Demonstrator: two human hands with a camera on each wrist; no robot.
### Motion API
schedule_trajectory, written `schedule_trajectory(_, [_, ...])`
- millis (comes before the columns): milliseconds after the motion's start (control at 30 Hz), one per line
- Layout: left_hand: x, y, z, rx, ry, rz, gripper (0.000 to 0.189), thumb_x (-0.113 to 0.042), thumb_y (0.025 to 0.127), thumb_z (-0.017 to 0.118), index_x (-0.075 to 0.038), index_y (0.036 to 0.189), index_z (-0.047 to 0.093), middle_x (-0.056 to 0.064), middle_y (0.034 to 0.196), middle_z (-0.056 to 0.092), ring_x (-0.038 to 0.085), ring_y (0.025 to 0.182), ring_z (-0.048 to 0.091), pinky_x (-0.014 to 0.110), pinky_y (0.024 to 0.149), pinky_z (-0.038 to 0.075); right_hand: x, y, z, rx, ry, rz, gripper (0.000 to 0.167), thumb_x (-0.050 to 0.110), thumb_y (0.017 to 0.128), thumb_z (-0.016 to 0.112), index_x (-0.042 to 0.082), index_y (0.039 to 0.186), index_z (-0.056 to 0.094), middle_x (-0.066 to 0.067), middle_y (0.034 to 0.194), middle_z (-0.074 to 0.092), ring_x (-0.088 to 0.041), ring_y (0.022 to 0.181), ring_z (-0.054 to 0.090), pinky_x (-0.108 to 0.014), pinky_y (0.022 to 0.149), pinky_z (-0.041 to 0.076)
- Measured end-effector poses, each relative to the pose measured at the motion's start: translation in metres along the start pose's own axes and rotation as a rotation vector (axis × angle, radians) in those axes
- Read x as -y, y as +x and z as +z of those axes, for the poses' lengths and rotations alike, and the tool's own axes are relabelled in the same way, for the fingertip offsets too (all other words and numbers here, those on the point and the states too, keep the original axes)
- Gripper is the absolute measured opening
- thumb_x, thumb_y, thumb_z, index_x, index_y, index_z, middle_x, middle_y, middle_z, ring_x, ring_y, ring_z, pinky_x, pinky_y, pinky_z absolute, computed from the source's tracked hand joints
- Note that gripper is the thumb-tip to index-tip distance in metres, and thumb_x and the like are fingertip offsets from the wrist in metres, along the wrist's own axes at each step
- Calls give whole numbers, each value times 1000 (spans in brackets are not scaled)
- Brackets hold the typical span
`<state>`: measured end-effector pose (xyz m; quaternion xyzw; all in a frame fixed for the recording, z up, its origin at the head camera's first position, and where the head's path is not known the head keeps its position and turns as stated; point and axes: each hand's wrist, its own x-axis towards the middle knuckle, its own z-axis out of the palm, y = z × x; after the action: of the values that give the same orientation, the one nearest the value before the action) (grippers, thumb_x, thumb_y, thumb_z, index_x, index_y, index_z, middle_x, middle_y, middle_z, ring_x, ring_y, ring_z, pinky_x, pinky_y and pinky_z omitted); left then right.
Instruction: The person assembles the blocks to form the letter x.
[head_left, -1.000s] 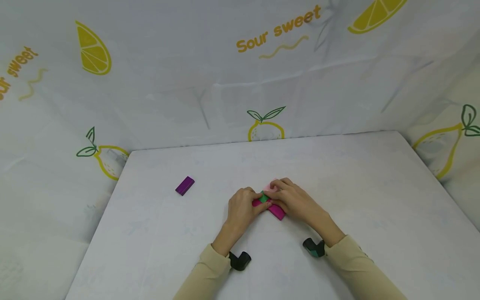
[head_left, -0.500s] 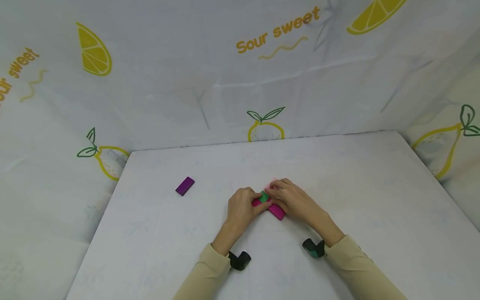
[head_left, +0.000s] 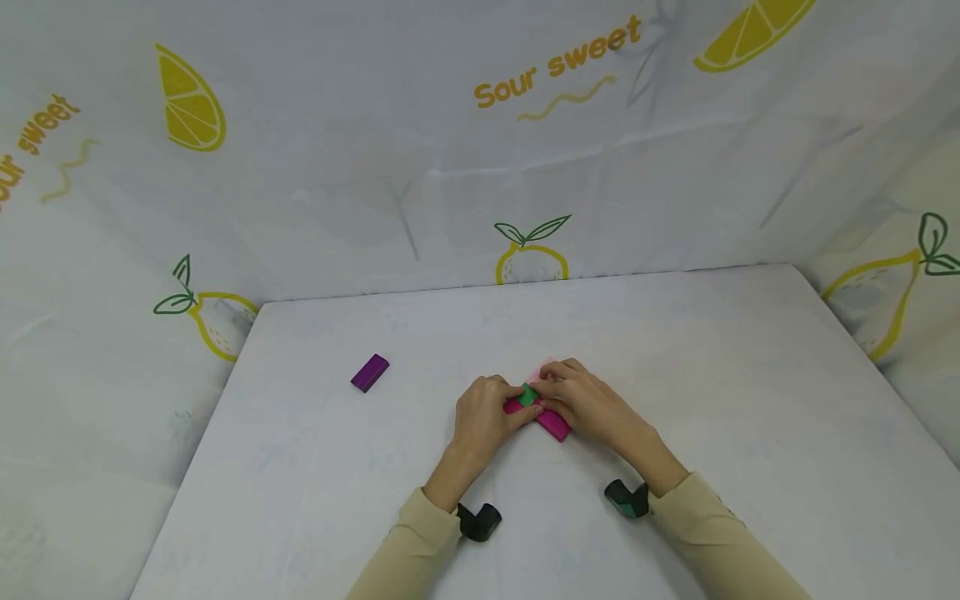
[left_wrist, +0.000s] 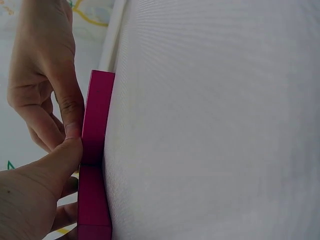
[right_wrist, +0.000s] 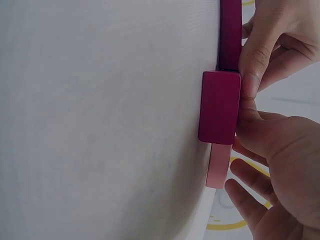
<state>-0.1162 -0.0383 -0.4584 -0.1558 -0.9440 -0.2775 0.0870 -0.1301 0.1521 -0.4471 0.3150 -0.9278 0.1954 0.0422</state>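
Observation:
In the head view, two magenta blocks (head_left: 553,426) meet at an angle near the table's middle, with a small green block (head_left: 528,395) just behind them. My left hand (head_left: 480,418) pinches the green block from the left, its thumb over the magenta pieces. From the right, my right hand (head_left: 587,400) pinches the same block, thumb and index finger close to my left thumb. A light pink block (right_wrist: 219,166) stands behind the right magenta block, partly hidden by my right fingers. In both wrist views the thumbs nearly meet where the magenta blocks join.
A purple block (head_left: 370,372) lies apart on the left of the white table (head_left: 315,467). Behind the table hangs a white cloth (head_left: 337,167) printed with lemons and lettering. Black wrist cameras (head_left: 480,522) sit below each hand.
The green block's visible face shifts and tilts slightly between the fingertips. Both hands stay almost in place, and the purple block has not moved.

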Motion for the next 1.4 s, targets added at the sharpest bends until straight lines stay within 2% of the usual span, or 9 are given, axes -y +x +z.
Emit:
schedule_trajectory(200, [-1,-1,-2,-6,-5,6,37,-39,78,88,-10,101,83,4,84,76,9,66,51,15,52,29,2,0,0,-6,4,-23,25,7,93,73,4,118,77,-8,110,66,-26,106,58,-39,88,56])
schedule_trajectory(567, [3,-1,0,-10,24,40,37,-41,79,88,-12,101,84,3,80,74,8,65,50,14,51,29,5,0,2,-11,-42,-12,23,8,93,72,6,116,78,-8,110,68,-26,102,58,-38,86,56])
schedule_trajectory(700, [4,-2,-3,10,-31,45,38,-39,81,87,-10,106,82,4,81,74,9,67,54,15,54,35,7,0,2,1,-45,14,24,9,94,73,8,117,78,-7,110,68,-26,103,59,-39,86,56])
schedule_trajectory(833, [2,-1,-14,23,-178,34,46,-34,84,85,-4,118,77,10,93,77,18,79,68,22,67,50,9,0,2,23,-61,45,26,12,94,73,10,119,77,-8,113,69,-27,107,59,-41,89,57])
schedule_trajectory(933, [2,0,-22,18,-251,32,46,-30,85,84,0,119,75,16,99,78,25,87,72,30,75,56,10,-1,0,27,-76,61,28,13,93,74,10,120,77,-9,114,69,-28,109,59,-42,90,57])
schedule_trajectory(1067, [8,0,-30,54,-270,29,42,-26,89,80,-1,122,74,16,102,77,27,92,72,37,81,58,10,-1,-1,25,-86,65,29,12,91,76,10,120,77,-9,114,68,-27,109,58,-42,89,57])
schedule_trajectory(1267, [23,-4,-52,180,-295,38,53,-18,95,72,-5,143,58,19,113,71,34,108,66,49,93,54,11,0,-2,29,-98,60,29,12,92,75,9,121,77,-10,116,68,-27,107,59,-41,89,58])
schedule_trajectory(1400, [33,-5,-67,177,-291,30,54,-17,93,74,-4,143,55,21,117,69,38,111,65,53,95,54,11,0,-3,24,-107,60,29,12,92,75,9,121,77,-9,115,68,-26,105,58,-39,88,57])
